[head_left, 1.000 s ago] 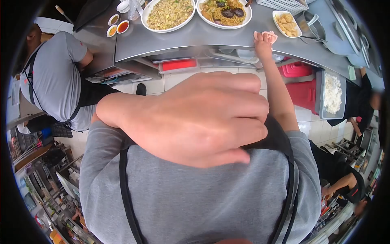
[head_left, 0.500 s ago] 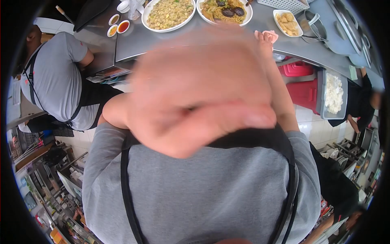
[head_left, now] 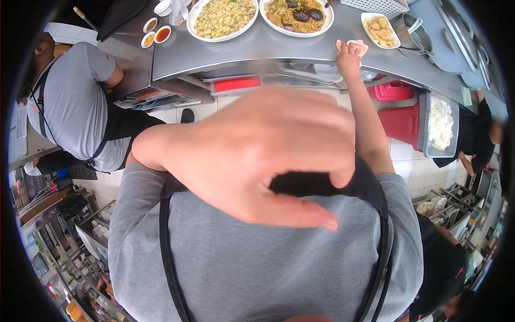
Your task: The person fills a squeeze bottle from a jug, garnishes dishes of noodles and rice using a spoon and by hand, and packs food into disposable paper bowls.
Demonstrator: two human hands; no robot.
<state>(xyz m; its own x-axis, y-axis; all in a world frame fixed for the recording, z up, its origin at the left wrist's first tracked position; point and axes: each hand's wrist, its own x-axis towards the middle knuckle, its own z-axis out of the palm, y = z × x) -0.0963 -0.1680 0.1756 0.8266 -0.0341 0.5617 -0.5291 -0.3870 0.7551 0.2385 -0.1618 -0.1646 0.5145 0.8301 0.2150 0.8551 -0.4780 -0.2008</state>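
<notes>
Close to the camera, my left hand (head_left: 268, 145) hangs in front of my chest, its fingers bent and the thumb held apart, nothing between them. Over at the table edge, my right hand (head_left: 348, 60) has its fingers on a pink cloth (head_left: 358, 47), gripping it against the metal table (head_left: 236, 56). Left of that hand is a plate of noodles (head_left: 289, 21) topped with dark mushrooms. A plate of fried rice (head_left: 222, 19) stands beside the noodles. To the right of the cloth lies a square dish of pale yellow pieces (head_left: 380, 31).
Small sauce bowls (head_left: 162, 35) stand on the left of the table. A metal pot (head_left: 413, 37) sits at the right. Below are a red bin (head_left: 399, 126) and a grey tub of white food (head_left: 426, 129). A co-worker in grey (head_left: 75, 102) stands at left.
My left hand has dropped lower and away from the camera, and its thumb now stands apart from the fingers. My right hand stays on the cloth. A person in black at lower right has shifted.
</notes>
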